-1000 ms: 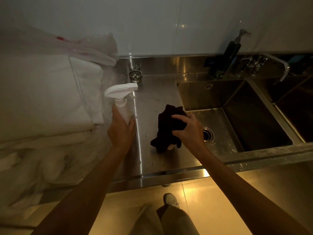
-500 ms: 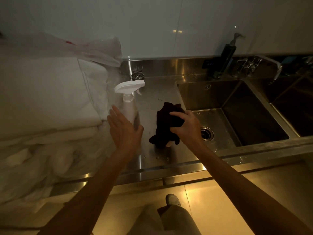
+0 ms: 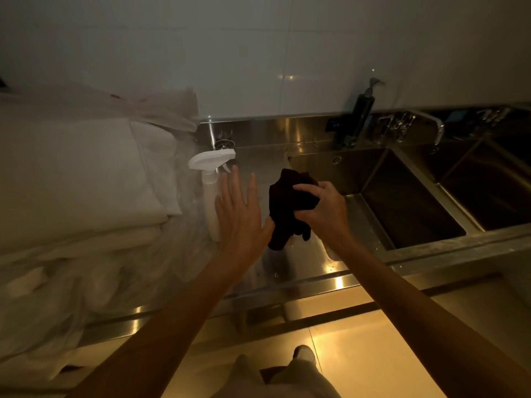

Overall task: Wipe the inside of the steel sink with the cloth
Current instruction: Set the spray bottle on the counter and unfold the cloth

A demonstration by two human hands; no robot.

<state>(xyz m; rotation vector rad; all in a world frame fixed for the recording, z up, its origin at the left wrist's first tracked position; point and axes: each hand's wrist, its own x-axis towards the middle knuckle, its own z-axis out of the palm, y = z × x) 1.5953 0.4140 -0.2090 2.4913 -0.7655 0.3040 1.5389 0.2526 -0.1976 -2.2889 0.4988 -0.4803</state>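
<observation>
A dark cloth [image 3: 287,208] hangs bunched above the steel drainboard, just left of the steel sink [image 3: 408,196]. My right hand [image 3: 324,208] is shut on the cloth's upper part, over the sink's left rim. My left hand [image 3: 241,216] is flat with fingers spread, holding nothing, between the cloth and a white spray bottle [image 3: 209,182] that stands on the counter. The hand covers the bottle's lower right side. The sink basin is deep and dark; my right hand hides its drain.
White plastic-wrapped bundles [image 3: 74,185] fill the counter's left side. A dark pump dispenser [image 3: 359,116] and a tap [image 3: 425,122] stand behind the sink. A second basin [image 3: 494,191] lies to the right. A loose drain strainer [image 3: 225,143] sits at the back.
My left hand let go of the spray bottle and moved right toward the cloth, fingers spread. My right hand lifted the cloth slightly off the drainboard.
</observation>
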